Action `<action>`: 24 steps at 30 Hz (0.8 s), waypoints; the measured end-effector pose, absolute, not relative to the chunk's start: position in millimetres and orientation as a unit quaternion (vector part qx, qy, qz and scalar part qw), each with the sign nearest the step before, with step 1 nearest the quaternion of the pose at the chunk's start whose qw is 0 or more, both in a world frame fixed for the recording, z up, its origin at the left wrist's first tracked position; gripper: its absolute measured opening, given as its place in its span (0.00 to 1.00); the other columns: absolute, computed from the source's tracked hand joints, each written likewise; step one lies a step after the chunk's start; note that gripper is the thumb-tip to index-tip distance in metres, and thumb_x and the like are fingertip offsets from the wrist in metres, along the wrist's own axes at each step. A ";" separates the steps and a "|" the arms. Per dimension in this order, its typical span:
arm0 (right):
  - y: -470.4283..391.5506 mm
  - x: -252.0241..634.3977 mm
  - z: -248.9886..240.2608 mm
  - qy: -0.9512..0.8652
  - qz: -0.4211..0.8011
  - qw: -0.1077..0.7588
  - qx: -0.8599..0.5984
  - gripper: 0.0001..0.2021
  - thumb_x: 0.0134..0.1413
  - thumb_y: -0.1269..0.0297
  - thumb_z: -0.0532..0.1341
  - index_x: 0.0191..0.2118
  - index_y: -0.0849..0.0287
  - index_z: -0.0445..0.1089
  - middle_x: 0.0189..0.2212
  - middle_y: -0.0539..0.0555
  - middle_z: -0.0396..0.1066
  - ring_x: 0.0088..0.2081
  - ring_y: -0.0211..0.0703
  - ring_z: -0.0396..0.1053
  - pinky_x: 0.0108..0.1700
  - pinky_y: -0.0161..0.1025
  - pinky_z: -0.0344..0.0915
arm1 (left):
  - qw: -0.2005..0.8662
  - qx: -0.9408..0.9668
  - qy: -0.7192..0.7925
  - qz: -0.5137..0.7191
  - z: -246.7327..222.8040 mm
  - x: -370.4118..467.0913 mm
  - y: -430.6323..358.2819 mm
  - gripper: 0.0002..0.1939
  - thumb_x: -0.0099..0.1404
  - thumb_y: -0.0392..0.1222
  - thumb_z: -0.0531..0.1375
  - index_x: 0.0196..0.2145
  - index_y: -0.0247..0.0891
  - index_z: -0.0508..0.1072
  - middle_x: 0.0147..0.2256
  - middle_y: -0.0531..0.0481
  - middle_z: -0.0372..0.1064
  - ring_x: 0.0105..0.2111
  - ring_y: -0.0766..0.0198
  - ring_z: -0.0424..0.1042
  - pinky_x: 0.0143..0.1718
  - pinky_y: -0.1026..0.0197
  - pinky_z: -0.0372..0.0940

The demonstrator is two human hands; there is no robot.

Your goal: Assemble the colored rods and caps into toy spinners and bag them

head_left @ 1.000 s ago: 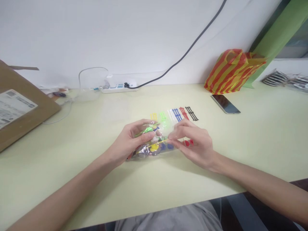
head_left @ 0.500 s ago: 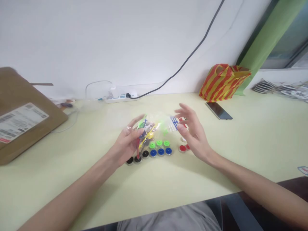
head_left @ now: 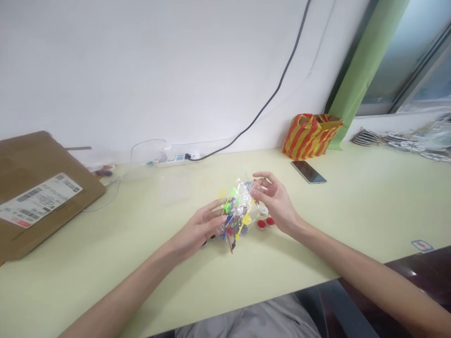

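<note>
A clear plastic bag (head_left: 243, 206) with small green, blue, yellow, red and black parts inside hangs over the table. My left hand (head_left: 202, 227) grips its left side, thumb and fingers closed on it. At the bag's upper right edge, my right hand (head_left: 275, 199) pinches the plastic. Red round pieces (head_left: 261, 224) and a white one (head_left: 264, 211) lie on the table beside my right hand. Black and blue round pieces are mostly hidden behind the bag and my left hand.
A cardboard box (head_left: 45, 188) stands at the left. Along the wall are a power strip (head_left: 179, 160) with cables and a striped red-yellow bag (head_left: 310, 136). A phone (head_left: 308, 172) lies before that bag; striped discs (head_left: 366, 137) sit at the far right.
My right hand has come to the clear bag and closed on its edge. The bag and my left hand have moved right, now covering most round pieces. The camera view has shifted.
</note>
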State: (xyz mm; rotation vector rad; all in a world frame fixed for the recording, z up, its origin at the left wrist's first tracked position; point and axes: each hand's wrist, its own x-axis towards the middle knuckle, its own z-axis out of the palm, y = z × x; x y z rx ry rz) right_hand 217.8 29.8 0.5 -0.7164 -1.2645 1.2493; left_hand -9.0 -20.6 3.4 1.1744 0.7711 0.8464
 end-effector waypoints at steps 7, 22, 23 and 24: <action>32.9 222.1 -2.7 -0.512 0.565 0.554 -0.334 0.19 0.55 0.54 0.68 0.48 0.56 0.66 0.33 0.47 0.67 0.30 0.35 0.67 0.30 0.33 0.62 | 0.644 0.533 0.374 0.401 0.8 -10.9 -14.6 0.26 0.68 0.47 0.65 0.62 0.44 0.69 0.52 0.40 0.76 0.47 0.54 0.78 0.45 0.58 0.71; 29.1 189.8 96.7 -0.715 0.466 0.501 -0.145 0.12 0.57 0.56 0.67 0.42 0.55 0.68 0.29 0.47 0.67 0.29 0.35 0.66 0.30 0.34 0.66 | 0.665 0.550 0.246 0.442 24.1 9.5 -9.1 0.36 0.61 0.44 0.71 0.64 0.45 0.65 0.60 0.37 0.70 0.56 0.43 0.73 0.59 0.41 0.65; 27.4 191.4 105.1 -0.745 0.443 0.479 -0.138 0.11 0.57 0.56 0.67 0.41 0.56 0.70 0.30 0.48 0.68 0.30 0.35 0.67 0.31 0.35 0.67 | 0.655 0.554 0.251 0.448 24.7 10.6 -9.6 0.35 0.61 0.44 0.71 0.63 0.44 0.66 0.59 0.36 0.70 0.56 0.43 0.74 0.58 0.40 0.65; 25.8 193.8 111.5 -0.765 0.414 0.473 -0.140 0.10 0.58 0.57 0.67 0.40 0.57 0.71 0.30 0.49 0.70 0.31 0.36 0.68 0.33 0.36 0.68 | 0.647 0.557 0.259 0.453 25.0 12.1 -10.6 0.33 0.61 0.44 0.71 0.62 0.43 0.67 0.58 0.36 0.71 0.55 0.42 0.74 0.58 0.40 0.66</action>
